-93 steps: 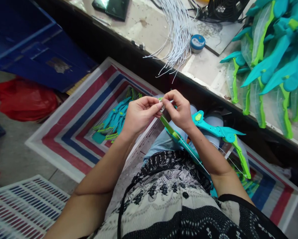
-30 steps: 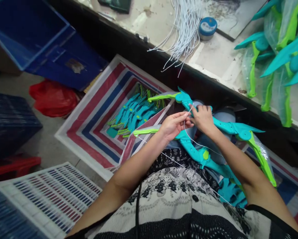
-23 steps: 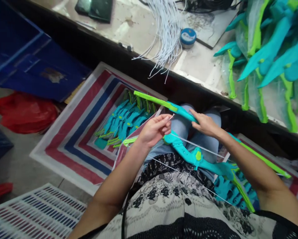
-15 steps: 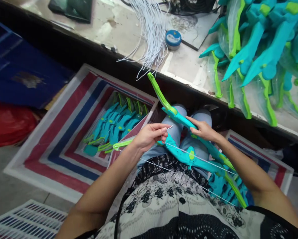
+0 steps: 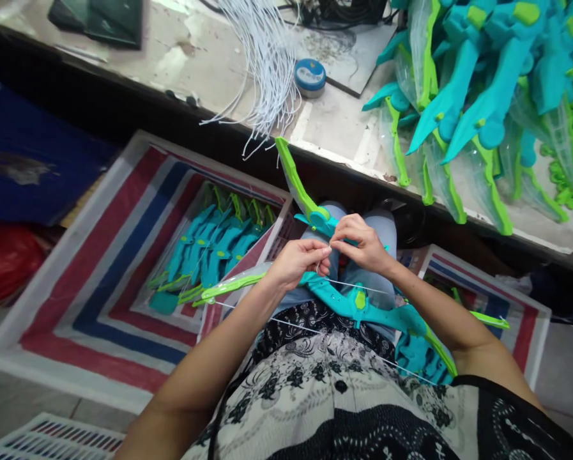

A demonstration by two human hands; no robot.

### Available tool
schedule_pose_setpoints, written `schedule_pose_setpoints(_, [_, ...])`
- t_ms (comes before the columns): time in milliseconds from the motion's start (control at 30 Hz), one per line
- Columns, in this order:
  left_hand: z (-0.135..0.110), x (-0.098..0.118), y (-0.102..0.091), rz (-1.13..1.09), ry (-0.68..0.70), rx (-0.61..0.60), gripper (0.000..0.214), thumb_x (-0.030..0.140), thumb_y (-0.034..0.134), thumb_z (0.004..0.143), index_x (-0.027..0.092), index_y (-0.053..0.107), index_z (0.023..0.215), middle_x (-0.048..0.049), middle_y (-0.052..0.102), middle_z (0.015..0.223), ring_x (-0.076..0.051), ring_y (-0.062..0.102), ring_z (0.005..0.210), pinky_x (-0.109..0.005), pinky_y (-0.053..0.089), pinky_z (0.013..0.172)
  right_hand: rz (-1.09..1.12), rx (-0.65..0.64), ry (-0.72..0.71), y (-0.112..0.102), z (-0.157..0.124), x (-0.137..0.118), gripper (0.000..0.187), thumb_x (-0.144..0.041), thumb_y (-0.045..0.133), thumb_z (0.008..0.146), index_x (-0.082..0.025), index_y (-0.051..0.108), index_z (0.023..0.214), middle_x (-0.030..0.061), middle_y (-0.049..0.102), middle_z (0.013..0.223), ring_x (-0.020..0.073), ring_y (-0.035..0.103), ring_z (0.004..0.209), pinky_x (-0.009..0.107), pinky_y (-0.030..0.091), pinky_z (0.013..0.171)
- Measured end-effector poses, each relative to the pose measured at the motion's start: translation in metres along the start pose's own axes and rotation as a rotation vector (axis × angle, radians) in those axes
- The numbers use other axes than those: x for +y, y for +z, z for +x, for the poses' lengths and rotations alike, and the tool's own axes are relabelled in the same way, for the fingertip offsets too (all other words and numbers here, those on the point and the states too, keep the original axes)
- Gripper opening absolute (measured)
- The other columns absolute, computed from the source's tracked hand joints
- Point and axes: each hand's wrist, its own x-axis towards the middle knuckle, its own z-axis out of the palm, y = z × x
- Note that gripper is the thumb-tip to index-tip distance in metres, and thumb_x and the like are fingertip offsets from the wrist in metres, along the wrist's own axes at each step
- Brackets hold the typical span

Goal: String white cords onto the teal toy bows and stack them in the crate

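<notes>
My left hand (image 5: 299,263) is closed, thumb and fingertips pinching the end of a white string (image 5: 358,285). Fingertip to fingertip with it, my right hand (image 5: 361,244) pinches the same string end. Below them on the lap lies a teal and green toy bow (image 5: 331,300) with its own string (image 5: 286,324) running along the near side. Behind my hands rests a second toy bow, its green limb (image 5: 296,182) pointing up to the table edge and its middle partly covered by my right hand.
A bundle of white strings (image 5: 267,70) hangs over the table edge beside a blue-lidded round tin (image 5: 310,75). Teal and green bow parts (image 5: 478,83) are piled at the right. A striped-lined crate (image 5: 99,281) at the left holds several bows; another crate (image 5: 530,332) stands at the right.
My right hand has let go of the second bow and moved left to pinch the string end at my left hand. The whole view has shifted slightly.
</notes>
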Motion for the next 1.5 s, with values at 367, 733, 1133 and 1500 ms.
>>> schedule_pose_setpoints(367, [0.002, 0.028, -0.016, -0.131, 0.351, 0.324, 0.025, 0.034, 0.083, 0.063, 0.015, 0.067, 0.070, 0.0096, 0.033, 0.044, -0.003, 0.028, 0.040, -0.016, 0.029, 0.041, -0.207, -0.558, 0.568, -0.016, 0.015, 0.026, 0.044, -0.020, 0.060, 0.083, -0.019, 0.061, 0.127, 0.0036, 0.074, 0.094, 0.0193, 0.067, 0.083, 0.023, 0.044, 0.071])
schedule_pose_setpoints(733, [0.001, 0.102, -0.044, 0.507, 0.677, 0.671, 0.017, 0.032, 0.071, 0.070, 0.015, 0.075, 0.073, 0.0027, 0.054, 0.051, -0.007, 0.040, 0.047, -0.021, 0.027, 0.042, -0.332, -0.521, 0.607, -0.012, -0.006, 0.013, 0.058, -0.022, 0.054, 0.084, -0.025, 0.050, 0.141, 0.0046, 0.075, 0.093, 0.0209, 0.067, 0.079, 0.024, 0.042, 0.069])
schedule_pose_setpoints(1133, [-0.002, 0.106, -0.049, 0.631, 0.701, 0.675, 0.017, 0.029, 0.067, 0.072, 0.014, 0.075, 0.073, 0.0022, 0.054, 0.052, -0.008, 0.038, 0.048, -0.023, 0.026, 0.045, -0.357, -0.521, 0.594, -0.010, -0.004, 0.011, 0.058, -0.023, 0.054, 0.084, -0.024, 0.051, 0.141, 0.0040, 0.075, 0.093, 0.0214, 0.068, 0.081, 0.025, 0.043, 0.070])
schedule_pose_setpoints(1500, [-0.001, 0.101, -0.042, 0.749, 0.748, 0.735, 0.014, 0.022, 0.061, 0.075, 0.014, 0.069, 0.068, 0.0056, 0.045, 0.050, -0.007, 0.034, 0.048, -0.022, 0.029, 0.049, -0.449, -0.526, 0.638, -0.007, -0.005, 0.001, 0.057, -0.026, 0.054, 0.087, -0.026, 0.047, 0.144, 0.0057, 0.074, 0.108, 0.0247, 0.068, 0.096, 0.026, 0.046, 0.074])
